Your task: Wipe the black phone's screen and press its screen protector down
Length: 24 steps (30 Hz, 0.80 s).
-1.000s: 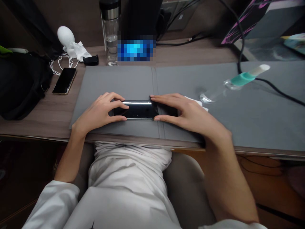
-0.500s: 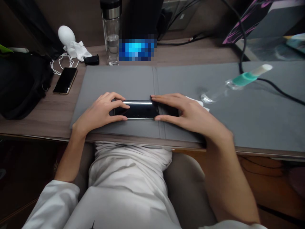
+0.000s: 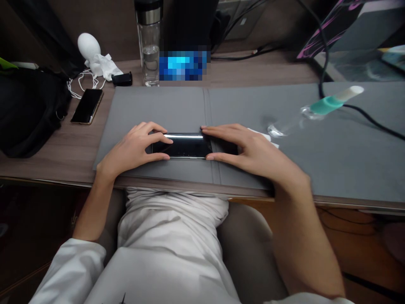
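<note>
Where the black phone [image 3: 190,145] lies: flat on the grey mat [image 3: 158,107], glossy face up, one long side toward us; we call it the clock's centre, twelve pointing away.
Left hand [image 3: 131,145]: at nine o'clock, we hold this end half open across the phone's width, thumb at the near edge, index finger laid over the face.
Right hand [image 3: 253,145]: at three, thumb and index finger spread toward the near and far corners; whether they press, we cannot tell. Under the palm we see darkness we cannot make out.
Step in hand: steadying the phone from both ends, we judge.
Next move: whatever it is, we think it calls for both thumbs working evenly, so neither end skews.
White paper [image 3: 265,135]: at three, just past our right knuckles.
Teal-banded clear bottle [image 3: 326,105]: between two and three, well apart.
Second phone [image 3: 87,106]: toward ten, on the bare wood desk [image 3: 57,162].
Water bottle [image 3: 150,59]: eleven, upright behind the mat.
</note>
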Each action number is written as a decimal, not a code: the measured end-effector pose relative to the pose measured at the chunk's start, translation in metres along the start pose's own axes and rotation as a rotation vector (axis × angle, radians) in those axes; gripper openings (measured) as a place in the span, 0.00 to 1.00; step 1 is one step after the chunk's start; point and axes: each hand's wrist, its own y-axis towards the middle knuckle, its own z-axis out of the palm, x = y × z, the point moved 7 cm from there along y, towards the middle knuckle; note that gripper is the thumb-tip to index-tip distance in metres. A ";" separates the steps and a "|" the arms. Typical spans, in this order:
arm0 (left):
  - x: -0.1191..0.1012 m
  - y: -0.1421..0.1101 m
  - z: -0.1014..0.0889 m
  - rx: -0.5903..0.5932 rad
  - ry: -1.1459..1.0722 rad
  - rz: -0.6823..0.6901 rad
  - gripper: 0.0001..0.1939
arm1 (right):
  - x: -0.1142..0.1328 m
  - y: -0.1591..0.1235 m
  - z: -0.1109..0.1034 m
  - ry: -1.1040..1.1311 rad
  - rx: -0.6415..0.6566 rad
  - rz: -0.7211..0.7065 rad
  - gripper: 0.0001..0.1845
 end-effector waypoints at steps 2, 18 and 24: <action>0.000 0.000 0.000 0.007 -0.001 -0.008 0.16 | 0.000 0.000 0.000 0.000 -0.001 -0.003 0.39; -0.002 0.001 0.000 -0.005 0.010 0.010 0.16 | 0.000 0.000 0.000 0.004 -0.001 0.002 0.38; -0.001 0.000 -0.001 -0.023 0.013 0.023 0.16 | -0.001 0.000 0.001 0.002 0.000 -0.001 0.38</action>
